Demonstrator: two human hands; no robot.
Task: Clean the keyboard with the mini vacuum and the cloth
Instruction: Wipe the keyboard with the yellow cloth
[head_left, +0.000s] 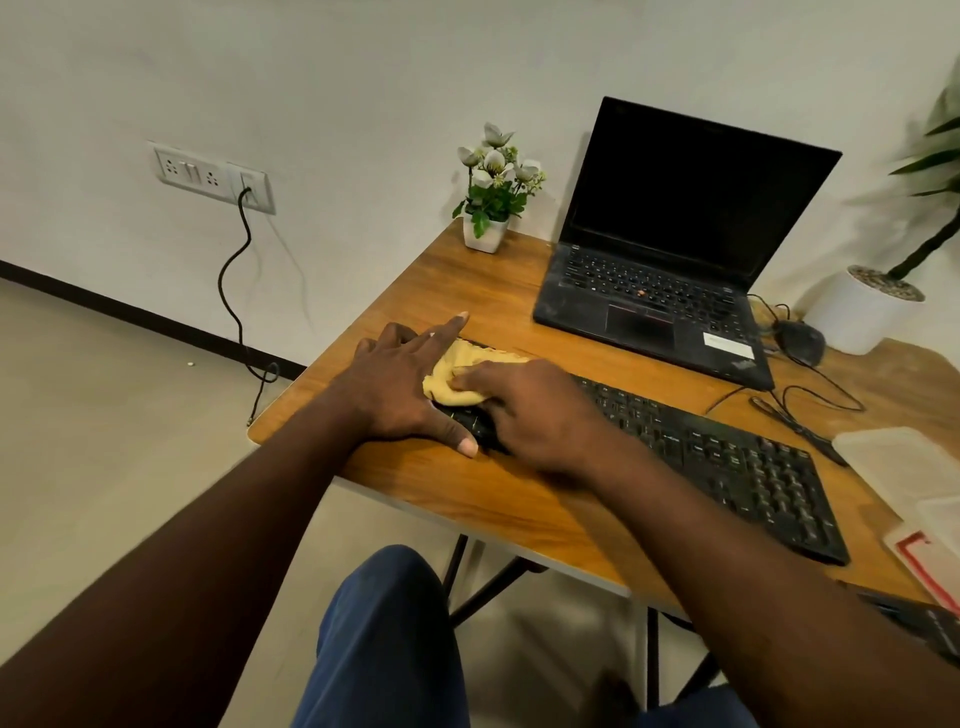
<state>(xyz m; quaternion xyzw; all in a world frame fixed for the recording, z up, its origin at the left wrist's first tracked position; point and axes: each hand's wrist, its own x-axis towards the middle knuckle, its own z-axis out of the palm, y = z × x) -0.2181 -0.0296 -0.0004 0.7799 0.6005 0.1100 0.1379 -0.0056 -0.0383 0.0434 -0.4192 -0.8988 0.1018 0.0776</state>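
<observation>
Wall sockets (213, 176): on the white wall left of the table, a black cable (236, 291) plugged in and hanging to the floor.
Left hand (402, 384): flat on the left end of the keyboard, fingers spread, thumb at the keyboard's near edge; it grips nothing.
Yellow cloth (467, 371): bunched on the keyboard's left end, between the two hands and touching both.
Right hand (535, 410): palm down, fingertips pressing on the cloth; whether the fingers close around it cannot be told.
Flower pot (491, 208): white flowers, at the table's far left corner.
Black keyboard (727, 457): lies slantwise along the near half of the wooden table (467, 488), its left end near the left edge.
Laptop (670, 244): open, screen dark, at the far edge behind the keyboard.
Mouse (800, 340): black, wired, just right of the laptop.
White planter (865, 317): at the far right corner.
Mini vacuum: cannot be made out for certain.
</observation>
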